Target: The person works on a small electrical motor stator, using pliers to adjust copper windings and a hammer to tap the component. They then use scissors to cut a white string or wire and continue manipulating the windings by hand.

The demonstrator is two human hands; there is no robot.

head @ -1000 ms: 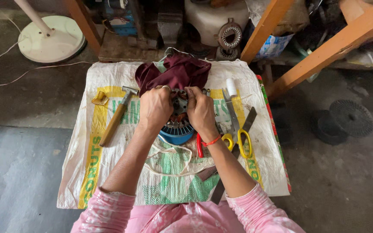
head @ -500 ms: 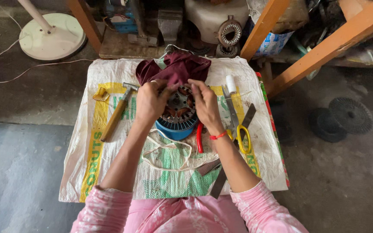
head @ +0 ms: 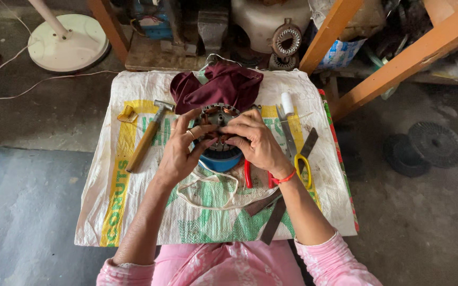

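A round motor stator with copper windings rests on a blue ring-shaped stand in the middle of a woven sack mat. My left hand grips the stator's left side, fingers curled over its rim. Over its right side lies my right hand, with a red band at the wrist and fingertips pressing on the windings. A maroon cloth lies just behind the stator.
A wooden-handled hammer lies left. Yellow-handled scissors, red-handled pliers, a white spool and dark metal strips lie right. White cord loops in front. Orange wooden beams and a white fan base stand behind.
Both hands have shifted on the stator: the fingers now come together over its top face, where before they held its outer sides. The stator looks slightly tilted toward me.
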